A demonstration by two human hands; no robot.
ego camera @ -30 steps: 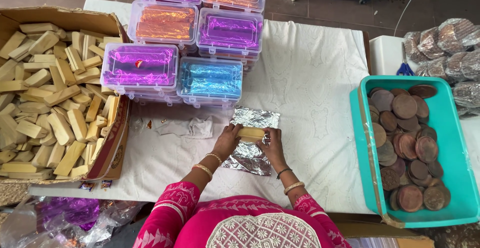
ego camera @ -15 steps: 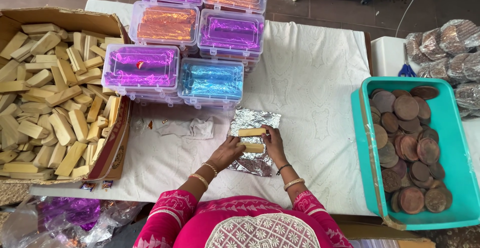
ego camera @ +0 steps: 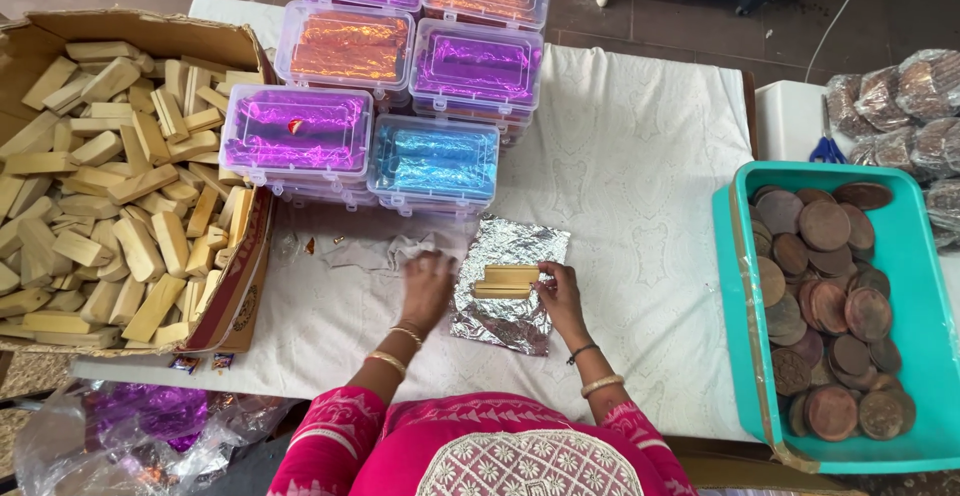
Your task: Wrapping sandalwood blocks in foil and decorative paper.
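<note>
Cardboard box at far left is filled with tan wooden-looking bars. Clear lidded boxes holding coloured foil are stacked at the back of the counter, on a white cloth. A crumpled scrap of thin wrap lies just left of centre; the left hand is laid flat on or just beside it, fingers spread, nothing pinched as far as can be seen. A silver foil sheet is spread at centre, with two tan bars stacked on its upper half. The bars' right end is pinched by the right hand between fingertips. To wrap well, the pair should likely be kept squared and centred on the foil, held down at one end while the foil is folded tight over the other; loose foil would probably crease or tear. At right, a teal tray holds brown round discs; bagged discs lie behind it.
</note>
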